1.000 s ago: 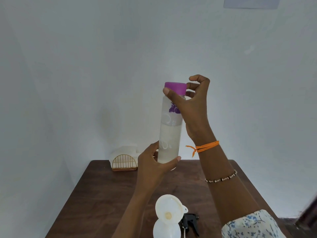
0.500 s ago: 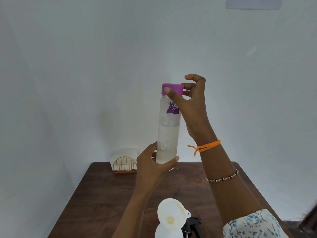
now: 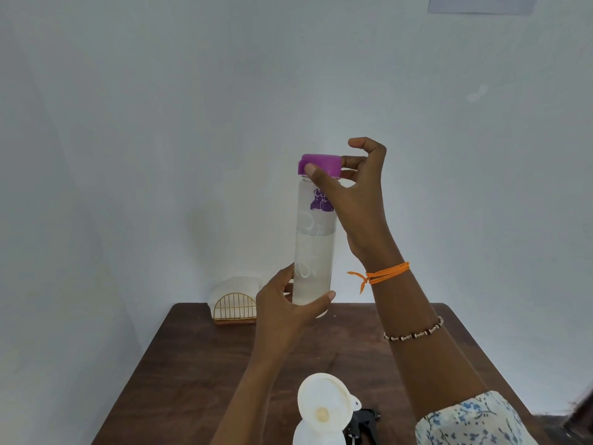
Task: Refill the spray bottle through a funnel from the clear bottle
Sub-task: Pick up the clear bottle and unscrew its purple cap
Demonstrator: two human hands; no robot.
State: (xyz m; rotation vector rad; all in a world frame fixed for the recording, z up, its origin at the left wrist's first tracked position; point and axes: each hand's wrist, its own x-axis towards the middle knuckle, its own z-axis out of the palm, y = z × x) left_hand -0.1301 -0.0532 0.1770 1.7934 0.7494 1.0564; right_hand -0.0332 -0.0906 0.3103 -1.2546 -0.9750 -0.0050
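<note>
I hold the clear bottle (image 3: 313,252) upright in the air above the table, with liquid filling its lower part. My left hand (image 3: 288,308) grips its base. My right hand (image 3: 351,200) pinches the purple cap (image 3: 319,165) between thumb and fingers; the cap sits slightly tilted on the neck. Down at the near edge a white funnel (image 3: 324,409) stands in the mouth of the white spray bottle (image 3: 317,436), which is cut off by the frame. The black spray trigger head (image 3: 362,422) lies on the table just right of it.
A dark brown wooden table (image 3: 192,364) stands against a plain white wall. At its back left sits a white holder with a gold wire front (image 3: 236,303).
The bottle has stayed raised in my left hand. My right hand's fingers have shifted round the purple cap, which now sits slightly tilted on the neck.
</note>
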